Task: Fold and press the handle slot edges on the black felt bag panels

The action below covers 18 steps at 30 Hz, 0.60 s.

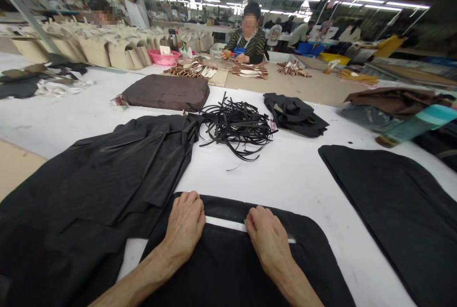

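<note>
We stand at a white table [285,169] that runs away from us into the room. The broad black cloth [89,178] lies rumpled over its left side, meeting the panel at our hands. That black panel [228,269] lies flat directly before us, its far corners rounded and its near edge out of view. A second panel [396,212], also black, lies well apart on the right.

Farther off on the left we see a row of beige pieces [117,52]; across the table a co-worker [257,43] sits behind piles of brown and white strips [248,70]. Nearer us rests a brown stack [166,93], with a tangle of black strips [239,126] just beside it and a black bundle [296,114] beyond that. A teal-topped bottle [421,126] leans at the right.

Our left hand [187,221] and right hand [267,233] are apart, both on the panel near its far edge, fingers curled; we cannot tell whether either one grips it. Between them shows a narrow white stripe [226,223], and its end appears again right of our right hand.
</note>
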### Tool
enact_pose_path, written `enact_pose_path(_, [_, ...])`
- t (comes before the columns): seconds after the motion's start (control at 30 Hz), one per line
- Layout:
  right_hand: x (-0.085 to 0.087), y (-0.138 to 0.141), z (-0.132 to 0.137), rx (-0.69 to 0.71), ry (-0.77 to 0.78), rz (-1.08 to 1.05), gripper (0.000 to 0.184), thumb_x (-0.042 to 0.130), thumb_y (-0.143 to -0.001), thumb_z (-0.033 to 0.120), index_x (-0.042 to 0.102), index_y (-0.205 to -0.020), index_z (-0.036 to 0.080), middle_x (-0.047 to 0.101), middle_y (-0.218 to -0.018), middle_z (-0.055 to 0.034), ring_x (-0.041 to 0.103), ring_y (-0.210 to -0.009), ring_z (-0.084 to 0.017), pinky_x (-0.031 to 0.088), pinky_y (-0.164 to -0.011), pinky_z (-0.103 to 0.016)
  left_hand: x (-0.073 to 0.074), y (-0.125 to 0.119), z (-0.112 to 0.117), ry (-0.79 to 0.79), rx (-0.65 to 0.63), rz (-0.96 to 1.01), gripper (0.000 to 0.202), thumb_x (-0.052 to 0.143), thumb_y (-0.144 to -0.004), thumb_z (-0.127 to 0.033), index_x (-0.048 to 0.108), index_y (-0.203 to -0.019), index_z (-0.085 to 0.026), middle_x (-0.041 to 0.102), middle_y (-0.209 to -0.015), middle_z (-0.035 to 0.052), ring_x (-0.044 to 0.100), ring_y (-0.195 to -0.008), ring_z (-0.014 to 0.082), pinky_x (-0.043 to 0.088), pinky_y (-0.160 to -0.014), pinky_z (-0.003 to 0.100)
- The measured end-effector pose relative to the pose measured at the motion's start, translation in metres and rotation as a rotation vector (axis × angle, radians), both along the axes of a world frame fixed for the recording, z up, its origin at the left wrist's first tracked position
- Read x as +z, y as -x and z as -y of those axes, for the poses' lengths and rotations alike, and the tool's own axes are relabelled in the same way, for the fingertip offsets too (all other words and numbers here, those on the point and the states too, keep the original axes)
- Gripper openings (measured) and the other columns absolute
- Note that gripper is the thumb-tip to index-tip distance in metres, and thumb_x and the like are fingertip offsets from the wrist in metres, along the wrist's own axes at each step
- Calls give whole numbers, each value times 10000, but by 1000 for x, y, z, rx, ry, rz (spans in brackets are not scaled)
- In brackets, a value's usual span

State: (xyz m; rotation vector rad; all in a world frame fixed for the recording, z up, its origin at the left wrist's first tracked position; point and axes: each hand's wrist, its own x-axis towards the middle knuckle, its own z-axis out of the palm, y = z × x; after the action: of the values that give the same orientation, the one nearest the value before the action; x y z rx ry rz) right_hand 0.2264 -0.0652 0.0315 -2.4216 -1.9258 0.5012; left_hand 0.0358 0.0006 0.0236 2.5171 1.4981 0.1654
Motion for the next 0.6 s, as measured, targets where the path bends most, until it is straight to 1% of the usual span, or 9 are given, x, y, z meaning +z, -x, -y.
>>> enact_pose_path(0.1, [1,0,-3,-10,26,-3,174,431,-881,170,558,-766,198,600,-844,-30,520,-819,-211,299,-702,-324,1,-4,2,-35,6,-49,142,444,-801,-44,533,-804,-155,518,-860,59,455,-806,240,385,-698,371])
enact_pose_path(0.17, [1,0,-4,-14,35,4,179,431,-879,171,561,-758,199,606,-847,-30,526,-822,-208,296,-698,-320,1,-6,6,-67,-35,-79,189,396,-813,-16,529,-858,-142,520,-877,74,453,-817,249,387,-719,392])
enact_pose_path(0.2, [1,0,-4,-12,34,8,183,429,-879,170,563,-758,200,609,-851,-30,529,-823,-207,294,-698,-318,0,-6,7,-78,-86,-91,207,381,-821,-10,530,-866,-147,524,-879,71,455,-822,247,388,-734,394])
enact_pose_path(0.3, [-1,-1,-4,-3,22,23,178,438,-875,177,569,-758,201,617,-842,-29,537,-820,-205,288,-691,-315,-5,-5,12,-85,-313,-119,208,405,-832,-23,548,-892,-160,549,-882,51,473,-833,228,400,-777,369])
enact_pose_path(0.37, [-3,-2,-4,2,10,32,161,456,-865,179,573,-757,202,619,-828,-25,541,-815,-204,284,-685,-313,-9,-1,15,-91,-430,-139,215,425,-820,-28,560,-949,-136,568,-905,67,489,-852,231,409,-803,366])
enact_pose_path(0.43, [-3,-3,-4,5,-3,31,150,469,-856,174,575,-752,201,621,-817,-21,544,-802,-199,282,-678,-310,-11,4,19,-132,-500,-192,279,415,-805,-22,548,-1041,-89,582,-934,101,507,-875,245,413,-834,385])
enact_pose_path(0.5, [-2,-4,-3,2,-13,27,159,468,-855,169,575,-740,200,619,-803,-18,543,-784,-192,283,-672,-307,-12,7,24,-207,-534,-265,363,403,-790,-16,512,-1134,-56,592,-972,132,523,-916,259,412,-861,404])
enact_pose_path(0.6, [-1,-4,-2,8,-33,29,162,467,-856,165,573,-739,199,619,-800,-19,541,-777,-191,287,-674,-310,-12,5,32,-312,-525,-351,463,407,-773,-16,455,-1232,-59,598,-1016,156,531,-982,278,409,-882,422])
